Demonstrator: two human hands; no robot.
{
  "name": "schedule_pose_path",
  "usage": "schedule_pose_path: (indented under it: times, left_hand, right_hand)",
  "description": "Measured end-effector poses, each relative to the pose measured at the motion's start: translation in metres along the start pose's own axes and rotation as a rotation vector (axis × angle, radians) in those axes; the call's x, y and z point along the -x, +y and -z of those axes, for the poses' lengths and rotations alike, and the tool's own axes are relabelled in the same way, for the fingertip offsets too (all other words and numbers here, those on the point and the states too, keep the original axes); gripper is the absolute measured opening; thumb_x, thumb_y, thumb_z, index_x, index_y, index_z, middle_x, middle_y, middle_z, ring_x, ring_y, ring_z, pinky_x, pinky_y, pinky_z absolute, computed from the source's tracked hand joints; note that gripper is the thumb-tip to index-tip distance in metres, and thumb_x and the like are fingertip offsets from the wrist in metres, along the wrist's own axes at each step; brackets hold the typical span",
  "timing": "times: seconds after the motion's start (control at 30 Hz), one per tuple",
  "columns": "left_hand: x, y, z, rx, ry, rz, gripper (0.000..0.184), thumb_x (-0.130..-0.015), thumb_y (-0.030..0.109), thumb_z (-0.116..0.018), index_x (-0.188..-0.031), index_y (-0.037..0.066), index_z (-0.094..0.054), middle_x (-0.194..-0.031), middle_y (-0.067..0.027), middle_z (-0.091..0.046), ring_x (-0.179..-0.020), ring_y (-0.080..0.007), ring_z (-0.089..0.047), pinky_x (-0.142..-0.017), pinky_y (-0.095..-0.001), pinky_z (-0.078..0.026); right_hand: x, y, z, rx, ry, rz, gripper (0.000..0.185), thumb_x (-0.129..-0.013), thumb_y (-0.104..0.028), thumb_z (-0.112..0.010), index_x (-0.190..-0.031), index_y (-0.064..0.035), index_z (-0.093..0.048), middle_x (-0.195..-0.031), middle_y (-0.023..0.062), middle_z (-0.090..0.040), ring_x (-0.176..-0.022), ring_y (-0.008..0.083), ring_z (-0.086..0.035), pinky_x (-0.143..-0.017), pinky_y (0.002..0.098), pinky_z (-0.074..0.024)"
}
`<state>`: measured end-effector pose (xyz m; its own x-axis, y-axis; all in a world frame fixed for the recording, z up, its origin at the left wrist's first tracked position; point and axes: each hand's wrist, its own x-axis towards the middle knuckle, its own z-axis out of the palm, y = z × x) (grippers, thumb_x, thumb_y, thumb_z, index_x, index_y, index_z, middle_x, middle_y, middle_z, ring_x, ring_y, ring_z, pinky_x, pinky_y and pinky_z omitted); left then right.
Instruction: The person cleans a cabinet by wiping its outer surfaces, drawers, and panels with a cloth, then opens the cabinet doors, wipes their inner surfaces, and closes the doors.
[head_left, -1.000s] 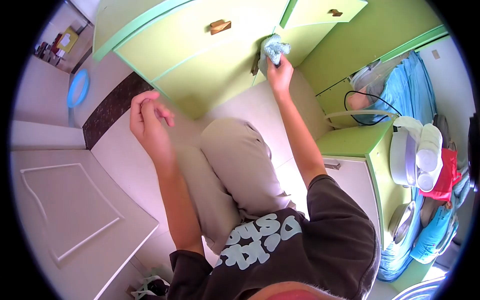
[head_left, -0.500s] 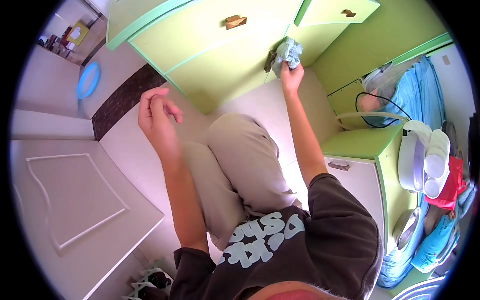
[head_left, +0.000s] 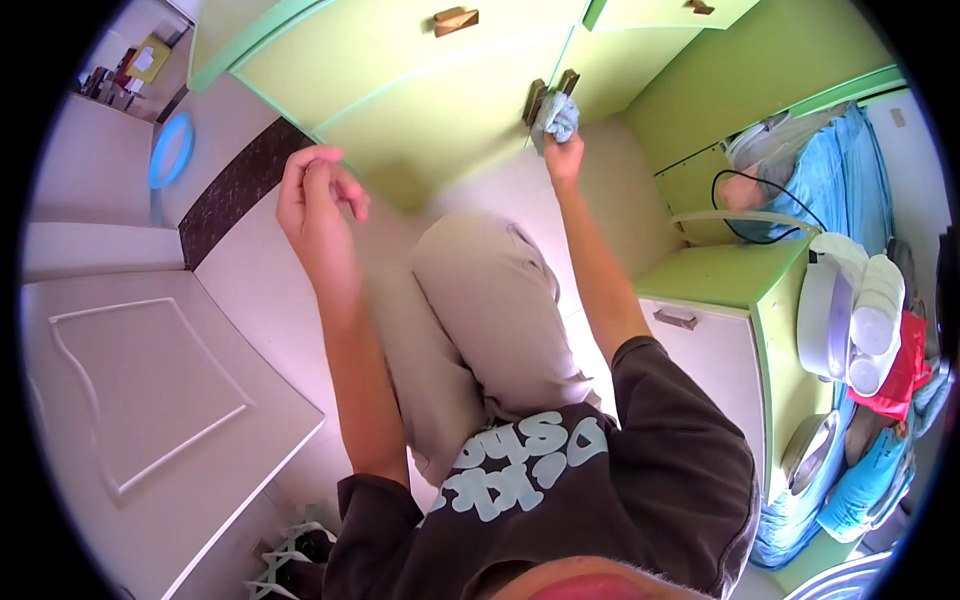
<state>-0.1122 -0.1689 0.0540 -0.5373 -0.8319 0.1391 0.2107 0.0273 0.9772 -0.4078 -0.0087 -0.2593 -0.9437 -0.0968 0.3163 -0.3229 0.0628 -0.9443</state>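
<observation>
My right hand (head_left: 566,156) grips a crumpled grey-blue cloth (head_left: 556,118), holding it against the lower end of the dark cabinet handles (head_left: 535,102). Two of these handles sit side by side on the pale green cabinet (head_left: 440,110), where its doors meet. My left hand (head_left: 320,195) is raised in the air left of my knees, with its fingers loosely bent and apart and nothing visible in them. Part of the handle surface is hidden behind the cloth.
A wooden drawer knob (head_left: 456,21) sticks out above. On the right stands a low green cabinet (head_left: 720,272) with white rolls (head_left: 875,305) beside it and blue fabric (head_left: 845,180) behind. A white panel (head_left: 170,400) lies on my left. Further off is a blue ring-shaped object (head_left: 172,150).
My right hand and the cloth have shifted from the handles' right side to their lower end, uncovering both handles. The view has tilted slightly; my left hand stays raised.
</observation>
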Motion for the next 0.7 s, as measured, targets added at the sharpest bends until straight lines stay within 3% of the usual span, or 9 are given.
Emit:
schedule_pose_path:
  times: [0.17, 0.27, 0.33, 0.5, 0.6, 0.7]
  left_hand:
    - [-0.007, -0.004, -0.007, 0.025, -0.005, -0.009, 0.017, -0.096, 0.007, -0.044, -0.091, 0.002, -0.06, -0.063, -0.0034, -0.049, -0.051, -0.0109, -0.043, -0.051, -0.026, -0.038]
    - [-0.007, -0.006, -0.006, 0.015, 0.011, 0.003, 0.017, -0.096, 0.007, -0.045, -0.091, 0.002, -0.06, -0.063, -0.0034, -0.049, -0.051, -0.0108, -0.043, -0.05, -0.0256, -0.038]
    - [-0.007, -0.007, -0.003, 0.023, 0.02, 0.005, 0.017, -0.096, 0.007, -0.045, -0.091, 0.002, -0.06, -0.063, -0.0033, -0.05, -0.051, -0.0107, -0.044, -0.05, -0.0254, -0.037]
    - [-0.004, -0.007, 0.006, 0.005, 0.05, 0.027, 0.018, -0.097, 0.01, -0.047, -0.093, 0.004, -0.064, -0.064, -0.0011, -0.048, -0.052, -0.0098, -0.043, -0.052, -0.0253, -0.039]
    - [-0.001, -0.004, 0.011, 0.01, 0.054, 0.025, 0.019, -0.097, 0.009, -0.046, -0.093, 0.004, -0.064, -0.064, -0.0014, -0.049, -0.052, -0.0097, -0.044, -0.051, -0.0253, -0.038]
    - [0.005, 0.0, 0.016, 0.012, 0.107, -0.007, 0.019, -0.097, 0.01, -0.046, -0.092, 0.004, -0.063, -0.064, -0.0016, -0.05, -0.052, -0.0093, -0.045, -0.05, -0.025, -0.037]
  right_hand:
    - [-0.003, -0.014, 0.005, 0.133, -0.003, -0.01, 0.028, -0.082, -0.002, -0.069, -0.11, -0.0041, -0.071, -0.102, 0.0175, -0.073, -0.098, 0.0268, -0.071, -0.088, 0.0355, -0.0517]
    - [-0.006, -0.009, 0.007, 0.182, -0.03, -0.034, 0.029, -0.081, -0.002, -0.071, -0.11, -0.004, -0.071, -0.102, 0.0156, -0.073, -0.098, 0.0251, -0.07, -0.089, 0.0355, -0.0516]
    - [-0.006, -0.003, 0.007, 0.078, -0.063, 0.015, 0.023, -0.083, -0.005, -0.07, -0.106, 0.0009, -0.069, -0.101, 0.0108, -0.073, -0.095, 0.017, -0.066, -0.088, 0.0334, -0.0503]
    - [0.003, 0.0, 0.005, 0.093, -0.043, 0.104, 0.022, -0.084, -0.006, -0.07, -0.106, 0.0003, -0.069, -0.101, 0.0072, -0.072, -0.093, 0.0157, -0.065, -0.087, 0.0323, -0.0498]
    - [0.019, -0.003, 0.007, -0.174, 0.027, -0.14, 0.024, -0.089, -0.002, -0.065, -0.112, 0.0015, -0.068, -0.105, 0.0034, -0.07, -0.097, 0.0135, -0.061, -0.091, 0.0292, -0.0477]
    - [0.061, -0.047, 0.025, -0.368, 0.052, -0.233, 0.028, -0.092, -0.001, -0.063, -0.119, 0.0011, -0.063, -0.119, 0.0061, -0.064, -0.107, 0.0157, -0.058, -0.097, 0.0326, -0.0449]
